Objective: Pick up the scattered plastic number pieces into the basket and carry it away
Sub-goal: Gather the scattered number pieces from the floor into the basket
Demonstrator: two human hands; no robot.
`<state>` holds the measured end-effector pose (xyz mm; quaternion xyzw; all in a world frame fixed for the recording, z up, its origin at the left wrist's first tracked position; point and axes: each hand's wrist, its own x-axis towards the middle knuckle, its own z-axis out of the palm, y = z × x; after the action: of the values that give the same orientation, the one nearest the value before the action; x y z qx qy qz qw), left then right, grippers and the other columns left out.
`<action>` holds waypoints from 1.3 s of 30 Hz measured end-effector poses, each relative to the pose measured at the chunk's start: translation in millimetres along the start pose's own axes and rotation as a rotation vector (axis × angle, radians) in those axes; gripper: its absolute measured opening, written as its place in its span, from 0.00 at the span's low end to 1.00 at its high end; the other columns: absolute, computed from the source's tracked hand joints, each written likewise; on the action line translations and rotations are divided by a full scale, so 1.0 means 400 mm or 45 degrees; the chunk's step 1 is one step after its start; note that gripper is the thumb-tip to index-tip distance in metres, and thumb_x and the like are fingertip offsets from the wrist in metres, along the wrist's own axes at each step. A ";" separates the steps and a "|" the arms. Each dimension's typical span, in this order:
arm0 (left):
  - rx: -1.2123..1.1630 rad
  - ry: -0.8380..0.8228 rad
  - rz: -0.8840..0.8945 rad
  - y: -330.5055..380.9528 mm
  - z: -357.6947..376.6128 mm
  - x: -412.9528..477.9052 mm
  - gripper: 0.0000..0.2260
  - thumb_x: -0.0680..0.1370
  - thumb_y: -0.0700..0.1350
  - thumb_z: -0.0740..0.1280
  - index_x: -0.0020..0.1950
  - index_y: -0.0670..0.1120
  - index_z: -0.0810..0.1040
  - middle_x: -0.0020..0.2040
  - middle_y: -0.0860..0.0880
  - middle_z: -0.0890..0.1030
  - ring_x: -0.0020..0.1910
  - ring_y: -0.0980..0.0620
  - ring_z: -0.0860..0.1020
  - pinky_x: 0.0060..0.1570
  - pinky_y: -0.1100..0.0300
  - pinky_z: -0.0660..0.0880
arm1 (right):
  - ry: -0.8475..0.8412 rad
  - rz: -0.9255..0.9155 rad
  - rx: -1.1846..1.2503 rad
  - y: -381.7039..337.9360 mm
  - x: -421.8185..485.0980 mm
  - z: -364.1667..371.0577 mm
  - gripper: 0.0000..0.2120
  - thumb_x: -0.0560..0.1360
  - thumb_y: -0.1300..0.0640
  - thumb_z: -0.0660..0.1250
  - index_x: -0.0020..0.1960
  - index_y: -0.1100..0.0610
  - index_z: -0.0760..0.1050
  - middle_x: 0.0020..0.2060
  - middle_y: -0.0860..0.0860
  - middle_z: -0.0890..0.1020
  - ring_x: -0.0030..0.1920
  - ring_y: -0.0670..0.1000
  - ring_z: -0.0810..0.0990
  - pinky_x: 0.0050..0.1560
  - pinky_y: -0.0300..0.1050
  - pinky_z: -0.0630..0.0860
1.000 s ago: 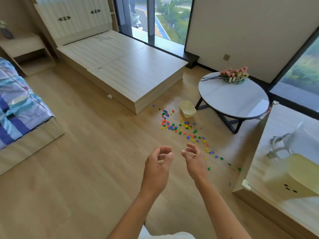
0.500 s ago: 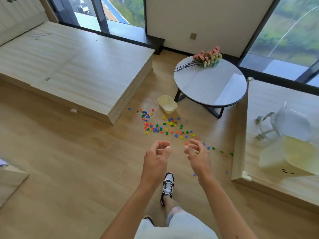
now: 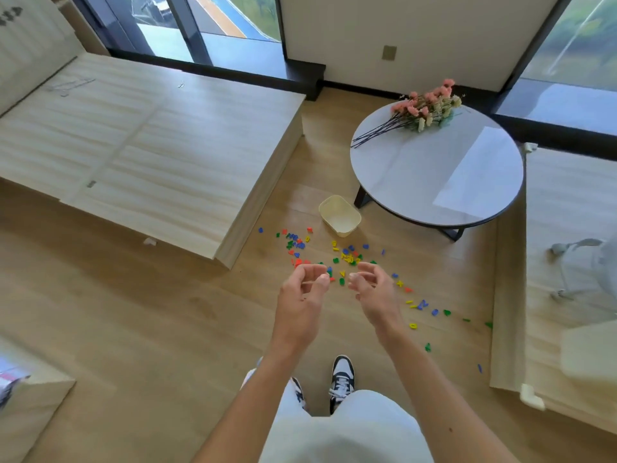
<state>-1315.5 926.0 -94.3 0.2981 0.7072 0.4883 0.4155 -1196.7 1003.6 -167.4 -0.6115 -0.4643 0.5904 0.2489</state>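
Several small plastic number pieces in red, blue, green and yellow lie scattered on the wooden floor, in a band running from the platform's corner to the right. A pale yellow basket sits on the floor just beyond them, tipped toward me, with nothing visible inside. My left hand and my right hand are held out in front of me, well above the pieces. The fingers of both curl loosely, and neither hand holds anything.
A low wooden platform fills the left. A round grey table with a bunch of pink flowers stands right of the basket. A wooden counter runs along the right edge. My shoes are on the floor below.
The view has moved closer to the pieces and tilted down, so my legs and shoes show. Both hands stay raised with fingers curled and nothing in them.
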 end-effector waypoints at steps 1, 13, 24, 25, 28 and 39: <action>0.001 -0.001 -0.016 0.001 -0.004 0.032 0.09 0.74 0.52 0.64 0.50 0.51 0.79 0.48 0.52 0.84 0.50 0.49 0.81 0.48 0.54 0.77 | -0.007 0.010 0.014 -0.010 0.025 0.013 0.15 0.77 0.53 0.68 0.63 0.52 0.74 0.55 0.52 0.81 0.55 0.53 0.82 0.60 0.57 0.78; 0.135 -0.278 -0.144 -0.047 -0.059 0.521 0.04 0.79 0.43 0.65 0.51 0.48 0.80 0.48 0.51 0.84 0.47 0.50 0.82 0.45 0.60 0.76 | 0.192 0.244 0.107 -0.076 0.341 0.205 0.13 0.77 0.54 0.68 0.61 0.53 0.75 0.53 0.53 0.81 0.55 0.55 0.82 0.59 0.55 0.78; 0.399 -0.330 -0.196 -0.337 -0.042 1.018 0.05 0.78 0.45 0.66 0.51 0.46 0.79 0.46 0.46 0.83 0.47 0.50 0.81 0.49 0.59 0.76 | 0.174 0.297 -0.051 0.101 0.801 0.382 0.14 0.76 0.55 0.68 0.61 0.52 0.74 0.48 0.50 0.81 0.51 0.55 0.83 0.46 0.44 0.76; 0.419 -0.314 -0.209 -0.416 -0.026 1.068 0.05 0.78 0.44 0.66 0.51 0.46 0.79 0.46 0.46 0.83 0.47 0.50 0.81 0.49 0.60 0.76 | 0.159 0.274 -0.098 0.165 0.875 0.403 0.14 0.76 0.55 0.68 0.62 0.53 0.74 0.48 0.51 0.81 0.49 0.54 0.84 0.44 0.40 0.76; 0.510 -0.324 -0.235 -0.621 0.022 1.173 0.05 0.77 0.44 0.66 0.51 0.45 0.79 0.46 0.47 0.83 0.46 0.52 0.80 0.46 0.63 0.74 | 0.097 0.186 -0.269 0.320 1.032 0.439 0.17 0.76 0.56 0.68 0.64 0.54 0.74 0.50 0.54 0.80 0.46 0.52 0.82 0.47 0.43 0.77; 0.788 -0.458 0.097 -1.297 0.104 1.572 0.06 0.78 0.42 0.66 0.52 0.43 0.78 0.46 0.49 0.80 0.46 0.54 0.78 0.46 0.66 0.74 | -0.047 -0.215 -0.584 0.827 1.556 0.620 0.18 0.75 0.58 0.68 0.65 0.52 0.73 0.53 0.51 0.77 0.42 0.38 0.75 0.51 0.45 0.77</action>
<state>-1586.9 1285.6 -774.8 0.5171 0.7254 0.2060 0.4049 -1422.1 1332.2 -799.4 -0.6002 -0.6402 0.4575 0.1434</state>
